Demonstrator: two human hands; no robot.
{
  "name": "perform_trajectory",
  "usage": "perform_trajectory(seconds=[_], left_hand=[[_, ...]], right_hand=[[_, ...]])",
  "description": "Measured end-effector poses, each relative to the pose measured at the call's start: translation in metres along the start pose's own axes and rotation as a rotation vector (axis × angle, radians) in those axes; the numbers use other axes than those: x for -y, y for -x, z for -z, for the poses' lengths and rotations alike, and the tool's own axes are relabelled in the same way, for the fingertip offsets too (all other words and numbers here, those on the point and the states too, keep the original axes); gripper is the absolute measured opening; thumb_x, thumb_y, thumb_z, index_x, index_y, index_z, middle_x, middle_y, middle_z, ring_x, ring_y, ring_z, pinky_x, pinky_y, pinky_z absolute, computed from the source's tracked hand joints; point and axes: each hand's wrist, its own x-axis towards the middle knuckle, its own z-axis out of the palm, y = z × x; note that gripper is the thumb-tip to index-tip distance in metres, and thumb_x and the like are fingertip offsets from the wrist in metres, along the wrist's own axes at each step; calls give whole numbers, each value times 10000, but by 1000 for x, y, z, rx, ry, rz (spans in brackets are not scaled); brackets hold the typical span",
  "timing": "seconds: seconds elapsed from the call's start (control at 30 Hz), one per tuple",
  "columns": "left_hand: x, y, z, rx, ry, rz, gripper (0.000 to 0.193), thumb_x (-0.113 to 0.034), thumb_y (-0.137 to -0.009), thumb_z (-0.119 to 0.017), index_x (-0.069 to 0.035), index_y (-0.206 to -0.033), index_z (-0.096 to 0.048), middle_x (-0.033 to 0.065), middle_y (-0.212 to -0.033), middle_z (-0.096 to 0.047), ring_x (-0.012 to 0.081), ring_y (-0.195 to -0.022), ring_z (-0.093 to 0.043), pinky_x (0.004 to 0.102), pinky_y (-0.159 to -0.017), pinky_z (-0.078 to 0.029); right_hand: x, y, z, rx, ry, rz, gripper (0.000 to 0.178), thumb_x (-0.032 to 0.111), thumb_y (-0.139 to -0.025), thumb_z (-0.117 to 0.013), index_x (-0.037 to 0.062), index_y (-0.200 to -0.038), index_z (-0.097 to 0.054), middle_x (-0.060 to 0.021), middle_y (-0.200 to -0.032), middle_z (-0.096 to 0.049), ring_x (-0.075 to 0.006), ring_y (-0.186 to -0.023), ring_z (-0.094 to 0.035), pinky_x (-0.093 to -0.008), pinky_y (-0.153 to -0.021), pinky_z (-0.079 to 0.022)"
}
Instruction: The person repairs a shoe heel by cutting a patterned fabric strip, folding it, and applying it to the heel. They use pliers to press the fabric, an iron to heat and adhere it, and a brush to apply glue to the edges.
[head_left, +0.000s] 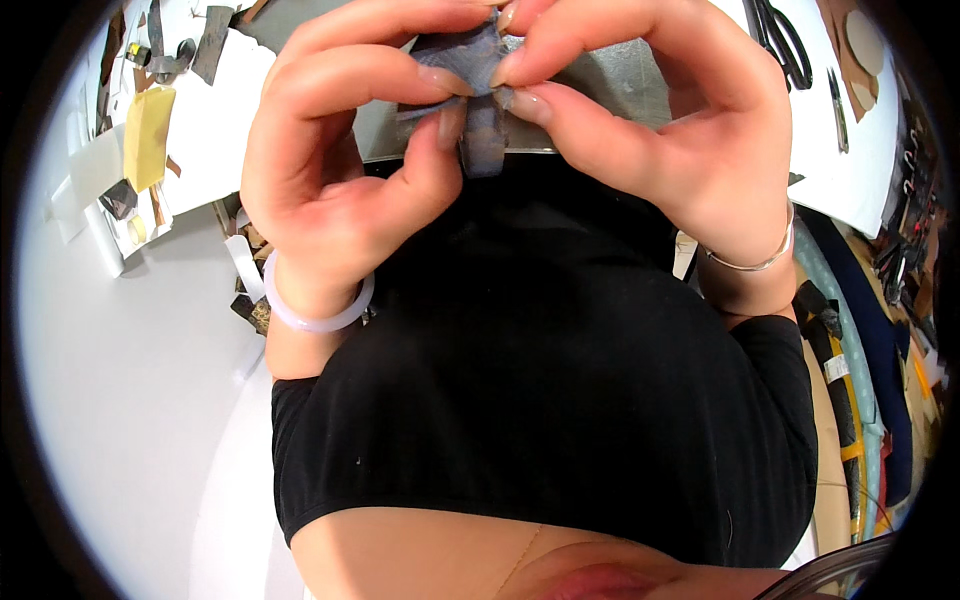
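Note:
Between my two hands is a small dark grey-blue piece (455,58), perhaps leather or fabric, with a narrow strap-like end (484,145) hanging down. My left hand (340,140) pinches its left side between thumb and fingers. My right hand (660,110) grips the right edge with thumb and fingertips, close to the left fingertips. The piece is held up in front of my chest, above the near edge of the worktable. My fingers hide part of it, and its upper end is near the top of the view.
A grey work surface (610,85) lies behind my hands. Black-handled scissors (785,45) and a slim metal tool (838,110) lie at right. A yellow block (149,138) and dark scraps are at left. Rolls of material (845,300) stand beside me on the right.

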Motion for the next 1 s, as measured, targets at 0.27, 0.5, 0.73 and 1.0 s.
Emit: perform_trajectory(seconds=[0.27,0.5,0.73,1.0], left_hand=[[4,11,16,148,18,19,209,-2,-830,-695,-20,-955,-528,262,-1249,-563,345,-1200,-586,530,-1150,-359],[8,16,1,40,43,-12,220,136,-838,-545,33,-1024,-492,320,-1286,-539,474,-1267,-534,583,-1114,-388],[13,23,8,53,60,43,204,127,-845,-535,13,-1008,-486,310,-1314,-526,487,-1298,-505,545,-1128,-375],[14,27,14,81,406,229,656,8,-766,-701,-92,-1331,-383,265,-1531,-237,368,-1481,-262,438,-1167,-289]], right_hand=[[-37,12,-9,10,-123,111,249,-8,-754,-788,74,-981,-729,-114,-1066,-619,-251,-1038,-622,-351,-951,-497],[-39,12,-18,-11,-98,151,254,16,-771,-786,76,-1009,-719,-114,-1098,-597,-244,-1045,-613,-349,-943,-499],[-40,9,-19,71,82,118,340,19,-758,-792,89,-1078,-700,-111,-1108,-592,-243,-1021,-609,-329,-861,-511],[-36,-2,-14,120,368,181,361,65,-739,-813,126,-1081,-711,-91,-1085,-582,-258,-1001,-584,-370,-888,-461]])
